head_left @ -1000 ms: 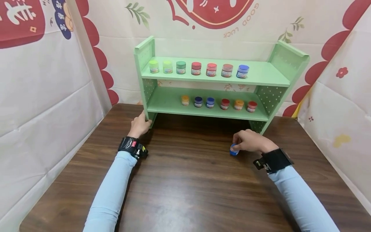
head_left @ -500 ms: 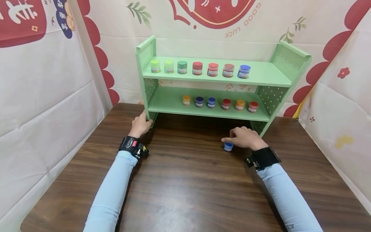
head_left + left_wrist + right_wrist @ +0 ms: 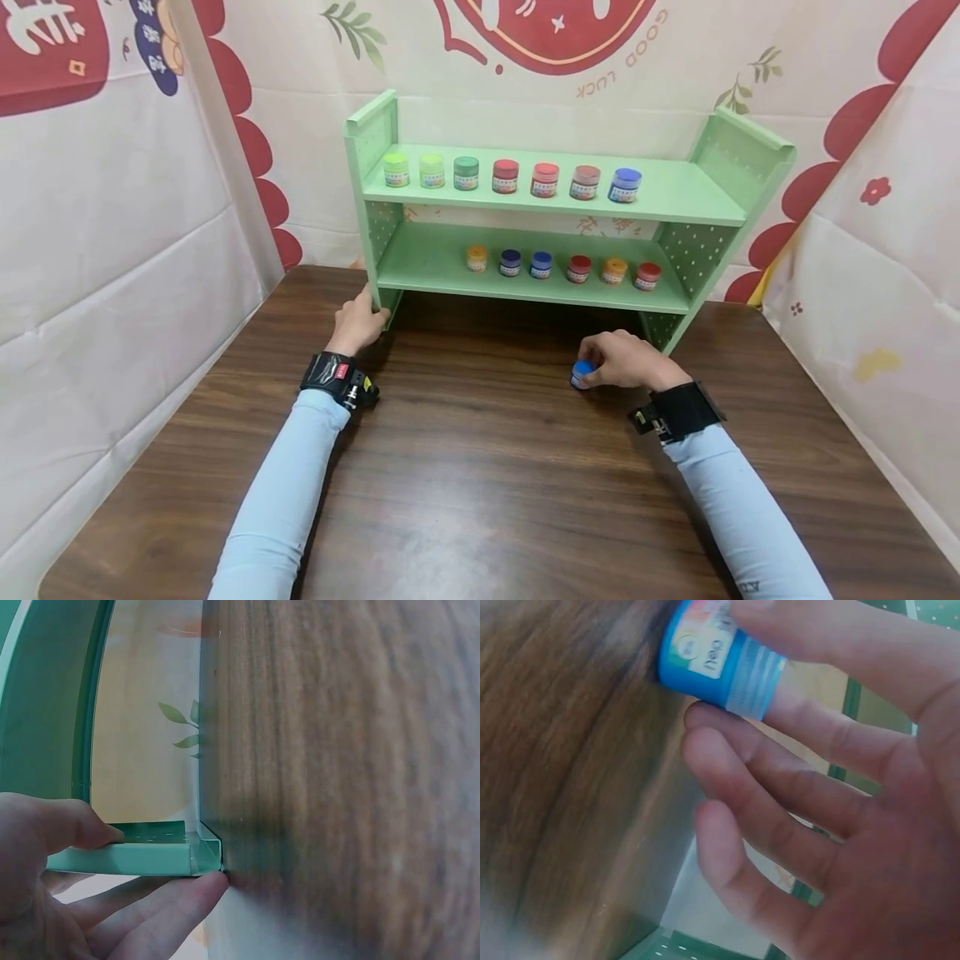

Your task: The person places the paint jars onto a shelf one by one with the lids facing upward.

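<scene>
My right hand [image 3: 626,360] pinches a small blue paint jar [image 3: 581,374] between thumb and fingers, just in front of the shelf's right leg. In the right wrist view the jar [image 3: 712,656] has a clear blue lid and a printed label, and its base is at the wooden tabletop; whether it touches cannot be told. The other fingers spread below the lid. My left hand [image 3: 356,323] grips the lower left side of the light green shelf [image 3: 525,292]. The left wrist view has the thumb on one face of the green side panel [image 3: 120,860] and fingers on the other.
Small paint jars in light green, green, red and blue line the upper board [image 3: 675,187]. Yellow, blue and red jars stand on the lower board [image 3: 427,262]. The shelf stands at the back of the brown table [image 3: 450,467], before a printed cloth [image 3: 525,125].
My right hand and the blue jar have moved a little to the left and back. Half a second ago the fingers lay over its lid; now they hold its side. My left hand stays on the shelf.
</scene>
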Motion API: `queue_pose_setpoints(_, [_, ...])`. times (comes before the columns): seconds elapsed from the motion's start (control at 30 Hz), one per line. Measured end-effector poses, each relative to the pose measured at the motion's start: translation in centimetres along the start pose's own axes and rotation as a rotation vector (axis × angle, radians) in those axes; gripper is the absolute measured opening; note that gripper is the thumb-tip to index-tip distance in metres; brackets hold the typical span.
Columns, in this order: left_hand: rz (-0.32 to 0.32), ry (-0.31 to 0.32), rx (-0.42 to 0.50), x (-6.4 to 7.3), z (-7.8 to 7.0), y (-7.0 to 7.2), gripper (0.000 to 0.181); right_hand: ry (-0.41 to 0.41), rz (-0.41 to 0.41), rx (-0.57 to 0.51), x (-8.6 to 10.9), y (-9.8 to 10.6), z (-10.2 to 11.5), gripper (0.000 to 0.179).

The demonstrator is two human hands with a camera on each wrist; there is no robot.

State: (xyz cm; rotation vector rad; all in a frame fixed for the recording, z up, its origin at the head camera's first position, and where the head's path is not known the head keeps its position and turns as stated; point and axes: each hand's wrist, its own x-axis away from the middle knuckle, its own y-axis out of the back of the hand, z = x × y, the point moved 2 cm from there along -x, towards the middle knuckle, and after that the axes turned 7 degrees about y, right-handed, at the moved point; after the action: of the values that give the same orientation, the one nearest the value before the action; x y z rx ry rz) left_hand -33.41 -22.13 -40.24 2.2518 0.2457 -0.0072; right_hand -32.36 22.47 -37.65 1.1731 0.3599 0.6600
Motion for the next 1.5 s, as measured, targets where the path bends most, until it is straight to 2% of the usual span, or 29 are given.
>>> queue_pose_setpoints(0.17, [0.006,0.002,-0.005,0.0,0.0,0.0,0.042,-0.032,-0.018,0.004,-0.1,0.1,-0.2,0.031])
queue_pose_setpoints(0.7, [0.005,-0.002,-0.015,-0.2,0.3,0.1,0.042,-0.012,-0.036,-0.025,-0.2,0.4,-0.9,0.035])
queue_pose_setpoints(0.9, [0.004,0.006,-0.020,-0.1,0.2,0.0,0.041,0.000,-0.035,-0.022,-0.2,0.2,-0.2,0.036])
queue_pose_setpoints(1.03, [-0.005,0.008,-0.026,-0.1,0.1,0.0,0.042,0.069,-0.074,-0.012,-0.6,0.6,1.7,0.033])
queue_pose_setpoints(1.2, [-0.009,0.000,-0.025,-0.2,0.1,0.2,0.044,0.195,-0.203,-0.013,-2.4,2.1,5.6,0.027])
queue_pose_setpoints(1.37, [-0.015,0.010,-0.019,-0.2,0.2,0.1,0.045,0.292,-0.342,0.032,-5.8,4.0,10.1,0.034])
queue_pose_setpoints(1.5, [-0.017,0.011,-0.013,0.0,0.1,-0.1,0.047,0.308,-0.401,0.073,-9.1,5.4,13.0,0.037])
